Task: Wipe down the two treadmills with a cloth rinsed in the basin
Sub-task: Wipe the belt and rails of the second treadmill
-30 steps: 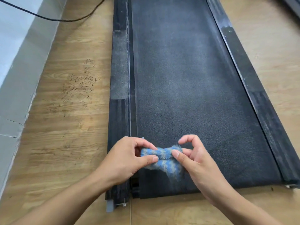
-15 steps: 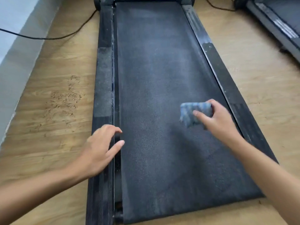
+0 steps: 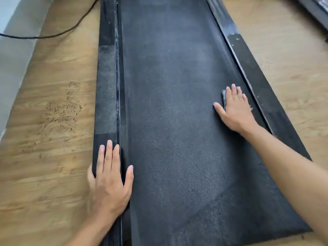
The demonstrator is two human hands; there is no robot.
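A black treadmill fills the head view, its dusty belt [image 3: 177,103] running away from me between two side rails. My right hand [image 3: 234,109] lies flat on the belt's right side, pressing the blue cloth [image 3: 224,99] down; only a thin edge of the cloth shows by my fingers. My left hand [image 3: 110,178] rests flat, fingers spread, on the left side rail [image 3: 105,86] near the belt's rear end, holding nothing. The near part of the belt looks darker than the dusty middle.
Wooden floor [image 3: 53,121] lies on both sides, scuffed on the left. A black cable [image 3: 53,35] crosses the floor at top left beside a grey wall base. A corner of the second treadmill [image 3: 316,9] shows at top right.
Both hands held the cloth at the belt's rear end. My right hand then carried it forward and right and now presses it flat; my left hand moved onto the left rail.
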